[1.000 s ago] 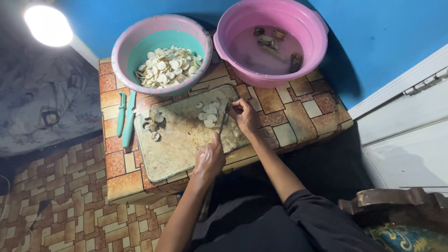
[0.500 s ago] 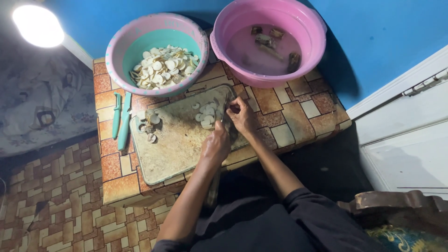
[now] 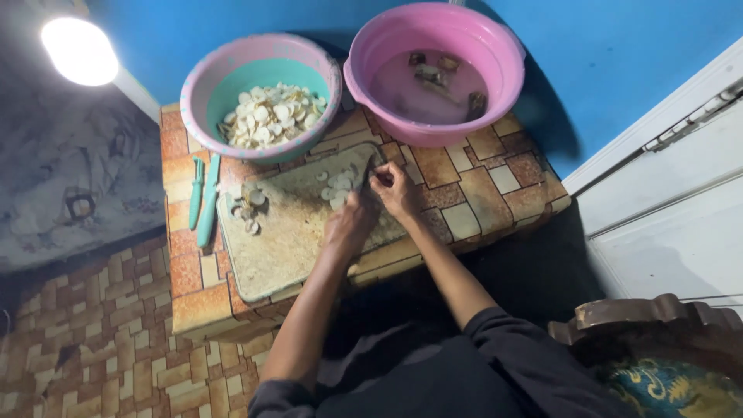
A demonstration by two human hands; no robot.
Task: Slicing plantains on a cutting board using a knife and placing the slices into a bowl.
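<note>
A worn cutting board (image 3: 286,240) lies on a low tiled table (image 3: 480,193). My left hand (image 3: 348,223) rests on the board, closed around what looks like a knife whose dark blade (image 3: 371,166) points away from me. My right hand (image 3: 396,190) sits just beyond it, fingers pinched on a small pale piece beside the blade. A pile of pale slices (image 3: 339,186) lies under both hands. A few more slices and peel bits (image 3: 246,207) lie at the board's far left corner.
A pink bowl with a teal inside (image 3: 309,62) holds many pale slices. A pink basin (image 3: 503,54) holds water and a few brown pieces. Two teal-handled tools (image 3: 203,200) lie left of the board. A bright lamp (image 3: 77,50) is upper left; a carved chair (image 3: 658,317) is lower right.
My left hand has slid forward along the board until it is close behind my right hand. The right hand has stayed at the slice pile.
</note>
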